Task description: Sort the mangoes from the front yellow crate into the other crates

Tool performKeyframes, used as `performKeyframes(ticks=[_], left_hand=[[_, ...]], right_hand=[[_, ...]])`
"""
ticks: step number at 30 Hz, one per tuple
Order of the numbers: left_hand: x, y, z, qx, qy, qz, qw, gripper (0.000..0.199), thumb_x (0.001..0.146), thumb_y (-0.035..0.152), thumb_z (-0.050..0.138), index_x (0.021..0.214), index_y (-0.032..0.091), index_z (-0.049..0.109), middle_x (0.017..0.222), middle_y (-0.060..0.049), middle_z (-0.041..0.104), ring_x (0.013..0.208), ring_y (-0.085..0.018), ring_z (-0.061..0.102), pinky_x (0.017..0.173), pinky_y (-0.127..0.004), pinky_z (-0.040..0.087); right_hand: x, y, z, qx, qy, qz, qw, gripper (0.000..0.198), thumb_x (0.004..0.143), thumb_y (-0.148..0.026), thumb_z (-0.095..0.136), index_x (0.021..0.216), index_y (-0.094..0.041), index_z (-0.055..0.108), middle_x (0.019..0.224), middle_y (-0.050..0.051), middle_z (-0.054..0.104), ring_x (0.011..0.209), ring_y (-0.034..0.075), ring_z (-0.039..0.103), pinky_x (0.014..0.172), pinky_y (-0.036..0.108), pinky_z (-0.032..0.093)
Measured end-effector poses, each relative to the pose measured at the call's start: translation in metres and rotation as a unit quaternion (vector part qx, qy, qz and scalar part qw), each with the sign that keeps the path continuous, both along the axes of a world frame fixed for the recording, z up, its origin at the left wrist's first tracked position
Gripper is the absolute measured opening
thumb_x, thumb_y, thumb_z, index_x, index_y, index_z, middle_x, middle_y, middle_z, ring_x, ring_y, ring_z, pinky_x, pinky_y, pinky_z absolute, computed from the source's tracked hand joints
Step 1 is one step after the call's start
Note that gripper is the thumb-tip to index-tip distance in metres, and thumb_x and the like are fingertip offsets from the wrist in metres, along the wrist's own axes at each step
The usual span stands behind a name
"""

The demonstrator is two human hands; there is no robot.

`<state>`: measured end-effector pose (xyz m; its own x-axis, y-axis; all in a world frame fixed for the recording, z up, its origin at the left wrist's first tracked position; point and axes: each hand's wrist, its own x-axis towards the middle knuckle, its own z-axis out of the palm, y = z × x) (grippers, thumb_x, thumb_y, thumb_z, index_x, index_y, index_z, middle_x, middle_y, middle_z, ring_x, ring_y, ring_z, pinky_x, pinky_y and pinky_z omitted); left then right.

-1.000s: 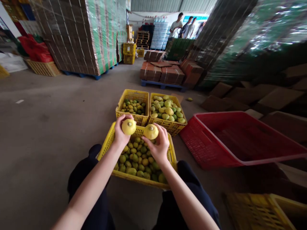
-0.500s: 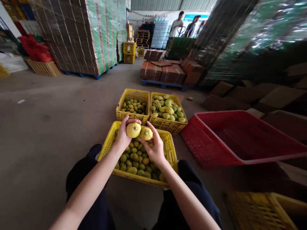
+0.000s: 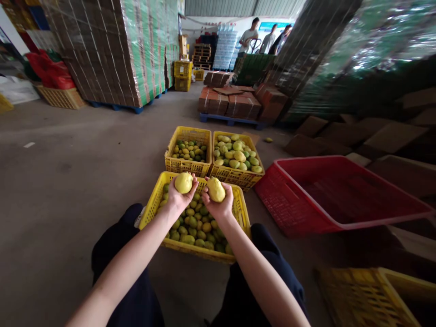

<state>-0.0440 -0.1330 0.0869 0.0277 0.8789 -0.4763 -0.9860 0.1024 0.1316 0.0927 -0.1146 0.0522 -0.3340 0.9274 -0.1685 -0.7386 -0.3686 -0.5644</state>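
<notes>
A yellow lemon [image 3: 183,183] rests in my left hand [image 3: 177,200], whose fingers curl around it from beneath. My right hand [image 3: 220,208] holds another yellow lemon [image 3: 216,190], longer and bumpier in shape. Both hands are above a yellow plastic crate [image 3: 242,209] between my knees, which holds many green and yellow lemons [image 3: 192,223]. Just beyond it stand two more yellow crates: the left crate [image 3: 170,160] has smaller green-yellow fruit [image 3: 190,150] inside, and the right crate [image 3: 235,177] has larger, paler fruit [image 3: 239,156].
To the right lies a big red plastic crate [image 3: 289,204], with a yellow crate [image 3: 357,290] nearer me. Flattened cardboard [image 3: 391,136] is heaped behind. A blue pallet [image 3: 231,120] carries bundled cardboard [image 3: 243,106]. Wrapped stacks [image 3: 98,54] rise at left. Several people [image 3: 250,36] are at the back.
My hands have moved slightly apart and turned palms upward. Both lemons have rolled, so their stem ends no longer face me. People at the back have shifted.
</notes>
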Motion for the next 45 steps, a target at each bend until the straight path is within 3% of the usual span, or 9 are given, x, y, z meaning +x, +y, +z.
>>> performKeyframes(ticks=[3,5,14,20,28,31,37,41,45], left_hand=[[0.005,0.001,-0.001,0.031,0.008,0.025,0.999,0.024,0.086,0.019,0.045,0.096,0.016,0.066,0.081,-0.008,0.072,0.081,-0.022,0.072,0.068,-0.031,0.06],[0.011,0.004,-0.003,0.039,0.001,0.034,0.999,0.022,0.085,0.017,0.045,0.089,0.019,0.067,0.082,-0.006,0.073,0.083,-0.02,0.071,0.072,-0.029,0.059],[0.04,0.018,-0.025,0.042,-0.043,0.012,0.998,0.016,0.077,0.019,0.05,0.08,0.018,0.066,0.077,-0.003,0.069,0.077,-0.016,0.068,0.077,-0.027,0.056],[0.04,0.019,-0.024,0.022,-0.052,0.005,0.998,0.016,0.078,0.018,0.048,0.075,0.018,0.063,0.07,-0.003,0.066,0.068,-0.015,0.066,0.072,-0.027,0.056],[0.035,0.017,-0.021,-0.019,-0.011,-0.027,0.999,0.02,0.081,0.022,0.045,0.086,0.018,0.064,0.074,-0.005,0.066,0.069,-0.018,0.066,0.063,-0.027,0.056],[0.028,0.015,-0.027,-0.078,0.022,-0.022,0.996,0.025,0.083,0.025,0.044,0.093,0.017,0.065,0.081,-0.008,0.066,0.076,-0.021,0.068,0.065,-0.03,0.058],[-0.002,0.007,-0.025,-0.141,0.012,0.005,0.99,0.028,0.079,0.023,0.049,0.104,0.018,0.06,0.094,-0.01,0.066,0.091,-0.027,0.068,0.059,-0.036,0.061],[-0.028,0.004,-0.014,-0.124,-0.036,-0.001,0.992,0.029,0.079,0.024,0.049,0.103,0.011,0.06,0.094,-0.014,0.063,0.091,-0.028,0.068,0.05,-0.028,0.06],[-0.046,0.002,-0.011,-0.113,-0.061,0.01,0.992,0.031,0.078,0.025,0.049,0.102,0.01,0.06,0.094,-0.015,0.062,0.09,-0.026,0.067,0.047,-0.022,0.058]], right_hand=[[-0.003,-0.005,0.001,0.001,0.016,-0.029,0.999,0.038,0.069,-0.032,0.056,0.104,-0.02,0.065,0.088,0.005,0.074,0.08,0.02,0.069,0.072,0.036,0.06],[-0.004,-0.007,0.002,0.007,0.005,-0.052,0.999,0.034,0.072,-0.032,0.059,0.104,-0.023,0.065,0.102,0.004,0.074,0.089,0.021,0.071,0.078,0.039,0.06],[0.005,0.002,-0.003,-0.062,0.042,-0.129,0.989,0.021,0.079,-0.038,0.061,0.093,-0.023,0.067,0.093,0.001,0.075,0.075,0.015,0.07,0.07,0.031,0.061],[0.003,0.004,0.006,-0.121,0.074,-0.15,0.979,0.017,0.081,-0.033,0.058,0.088,-0.021,0.067,0.091,0.002,0.076,0.07,0.015,0.069,0.065,0.029,0.061],[0.007,0.005,0.002,-0.107,0.049,-0.104,0.988,0.012,0.075,-0.028,0.061,0.083,-0.021,0.066,0.082,0.001,0.075,0.066,0.016,0.069,0.064,0.03,0.061],[0.008,0.005,-0.007,-0.157,-0.009,-0.085,0.984,0.015,0.076,-0.028,0.058,0.086,-0.02,0.065,0.078,0.003,0.074,0.066,0.018,0.069,0.061,0.033,0.06],[0.019,-0.02,-0.047,-0.332,-0.191,0.014,0.924,0.008,0.081,-0.026,0.054,0.084,-0.019,0.056,0.062,0.002,0.063,0.055,0.018,0.063,0.048,0.028,0.053],[0.021,-0.042,-0.072,-0.398,-0.248,0.054,0.882,0.009,0.081,-0.021,0.053,0.088,-0.018,0.052,0.06,0.003,0.058,0.049,0.019,0.059,0.037,0.022,0.043],[-0.002,-0.008,-0.052,-0.372,-0.274,0.033,0.886,0.01,0.084,-0.022,0.049,0.093,-0.02,0.052,0.061,0.0,0.055,0.049,0.017,0.054,0.038,0.024,0.045]])
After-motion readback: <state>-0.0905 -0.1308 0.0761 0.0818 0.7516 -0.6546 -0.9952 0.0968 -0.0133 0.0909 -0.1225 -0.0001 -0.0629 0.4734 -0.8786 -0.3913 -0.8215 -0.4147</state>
